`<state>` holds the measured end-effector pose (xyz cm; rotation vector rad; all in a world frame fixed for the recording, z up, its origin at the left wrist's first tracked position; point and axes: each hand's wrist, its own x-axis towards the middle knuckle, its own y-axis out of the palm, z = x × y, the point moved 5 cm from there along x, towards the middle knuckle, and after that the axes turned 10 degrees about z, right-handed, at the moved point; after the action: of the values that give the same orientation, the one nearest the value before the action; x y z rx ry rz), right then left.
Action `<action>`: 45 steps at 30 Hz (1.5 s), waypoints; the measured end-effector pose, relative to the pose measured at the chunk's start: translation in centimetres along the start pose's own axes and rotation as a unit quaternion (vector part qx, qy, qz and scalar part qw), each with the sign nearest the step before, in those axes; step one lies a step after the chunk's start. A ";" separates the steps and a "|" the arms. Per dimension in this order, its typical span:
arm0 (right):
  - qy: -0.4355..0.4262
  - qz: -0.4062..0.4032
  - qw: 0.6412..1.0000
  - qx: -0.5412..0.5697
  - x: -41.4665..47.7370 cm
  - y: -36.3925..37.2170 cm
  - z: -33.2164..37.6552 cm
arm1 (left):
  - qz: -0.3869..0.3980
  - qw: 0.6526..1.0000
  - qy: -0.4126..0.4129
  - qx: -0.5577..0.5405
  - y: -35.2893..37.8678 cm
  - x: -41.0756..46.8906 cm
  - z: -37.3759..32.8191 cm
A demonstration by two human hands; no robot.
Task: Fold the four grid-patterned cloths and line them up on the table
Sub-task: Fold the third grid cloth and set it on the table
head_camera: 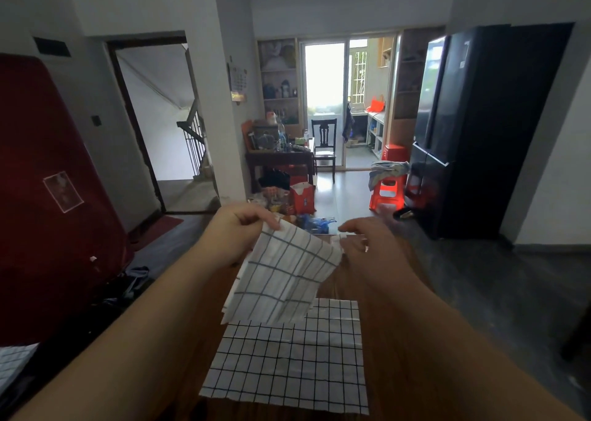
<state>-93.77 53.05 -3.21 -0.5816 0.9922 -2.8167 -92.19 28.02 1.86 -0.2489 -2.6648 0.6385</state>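
A folded white cloth with a wide blue-grey grid (281,276) hangs in the air above the wooden table (399,372). My left hand (236,228) pinches its top left corner. My right hand (364,244) pinches its top right corner with curled fingers. Below it a white cloth with a fine black grid (294,363) lies spread flat on the table. A corner of another grid-patterned cloth (14,363) shows at the far left edge, off the table.
A dark red covered object (48,196) stands at the left. Beyond the table are bags on the floor (300,200), an orange plastic stool (387,190) and a black fridge (473,126) at the right.
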 end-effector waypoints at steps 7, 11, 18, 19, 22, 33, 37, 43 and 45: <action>-0.075 0.150 0.985 0.026 0.1 2.9 3.4 | 0.117 0.986 0.032 0.113 2.4 0.5 -1.3; -0.082 0.157 0.983 0.044 0.5 3.0 3.5 | 0.133 0.981 0.033 0.136 2.6 0.4 -1.8; -0.058 0.134 0.989 -0.008 1.1 2.3 2.6 | 0.149 0.981 0.000 0.124 2.8 0.1 -1.9; -0.056 0.129 0.990 -0.015 1.2 2.3 2.5 | 0.139 0.984 -0.012 0.111 2.8 0.1 -1.7; -0.060 0.106 0.992 -0.030 1.2 2.2 2.5 | 0.112 0.989 -0.016 0.091 3.2 0.1 -1.3; -0.065 0.087 0.994 -0.031 0.4 2.4 3.1 | 0.036 0.990 -0.041 0.128 5.4 0.4 0.6; -0.056 0.072 0.996 -0.010 0.6 2.3 2.9 | 0.043 0.987 -0.044 0.151 6.0 0.3 0.2; -0.016 0.026 0.996 0.080 0.5 0.7 1.6 | 0.080 0.980 -0.109 0.143 5.3 -1.3 1.9; -0.002 0.027 0.996 0.088 0.4 0.3 1.3 | 0.083 0.978 -0.123 0.146 4.8 -1.8 2.7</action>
<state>-93.58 51.95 -2.32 -0.5319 0.7370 -2.8139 -91.25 30.73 -3.23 -0.3308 -2.7501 1.1714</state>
